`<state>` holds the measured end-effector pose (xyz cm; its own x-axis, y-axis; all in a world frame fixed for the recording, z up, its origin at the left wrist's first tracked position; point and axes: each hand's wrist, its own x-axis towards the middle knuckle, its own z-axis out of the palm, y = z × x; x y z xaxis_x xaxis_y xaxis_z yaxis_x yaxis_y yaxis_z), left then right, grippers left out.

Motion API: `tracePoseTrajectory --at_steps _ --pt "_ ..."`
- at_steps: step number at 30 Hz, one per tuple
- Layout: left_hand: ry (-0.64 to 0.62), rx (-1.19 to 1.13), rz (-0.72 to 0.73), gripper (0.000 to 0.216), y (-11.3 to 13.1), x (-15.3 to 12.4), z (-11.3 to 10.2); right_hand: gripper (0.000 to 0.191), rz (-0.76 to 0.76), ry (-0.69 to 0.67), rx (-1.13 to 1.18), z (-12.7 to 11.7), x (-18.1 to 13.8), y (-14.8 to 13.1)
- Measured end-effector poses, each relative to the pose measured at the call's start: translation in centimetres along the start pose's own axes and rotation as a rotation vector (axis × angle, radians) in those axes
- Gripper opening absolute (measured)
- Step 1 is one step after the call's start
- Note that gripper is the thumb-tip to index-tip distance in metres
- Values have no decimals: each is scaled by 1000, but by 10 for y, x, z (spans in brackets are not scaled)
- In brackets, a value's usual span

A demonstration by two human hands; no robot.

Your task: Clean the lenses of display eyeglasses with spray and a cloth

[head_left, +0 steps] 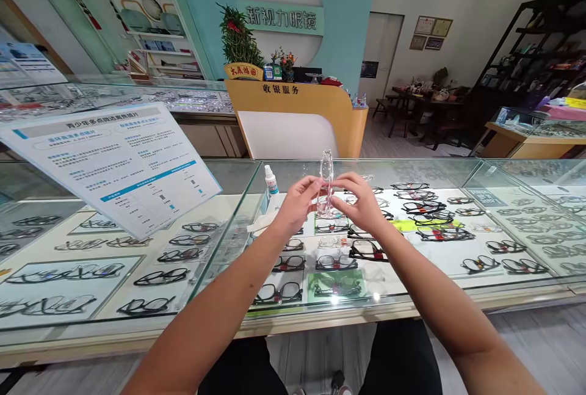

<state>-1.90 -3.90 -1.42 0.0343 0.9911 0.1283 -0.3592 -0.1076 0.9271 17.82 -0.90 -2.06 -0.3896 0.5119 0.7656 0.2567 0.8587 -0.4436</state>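
Note:
Over the glass display counter (458, 288) both my hands hold a pair of clear-framed glasses (326, 182), turned upright between them. My left hand (297, 202) pinches the frame from the left with fingers curled. From the right, my right hand (364, 202) grips it, thumb and fingers pressed on the frame. Just left of my left hand a small white spray bottle (271, 180) with a blue label stands on the glass. A folded white cloth (263, 221) lies below the bottle.
Under the glass lie several rows of eyeglass frames (425, 221). A tilted printed information sign (114, 163) stands at the left. Behind the counter are a yellow cashier desk (302, 117) with a potted plant (238, 41), dark tables and chairs (416, 108), and shelving (535, 53) at the right.

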Motion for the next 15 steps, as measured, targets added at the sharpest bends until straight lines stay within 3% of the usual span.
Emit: tracePoseTrajectory --at_steps 4,15 --pt "-23 32 4 60 0 -1 0 18 -35 35 -84 -2 0 -1" --pt "-37 206 90 52 2 3 -8 21 66 74 -157 -5 2 -5"
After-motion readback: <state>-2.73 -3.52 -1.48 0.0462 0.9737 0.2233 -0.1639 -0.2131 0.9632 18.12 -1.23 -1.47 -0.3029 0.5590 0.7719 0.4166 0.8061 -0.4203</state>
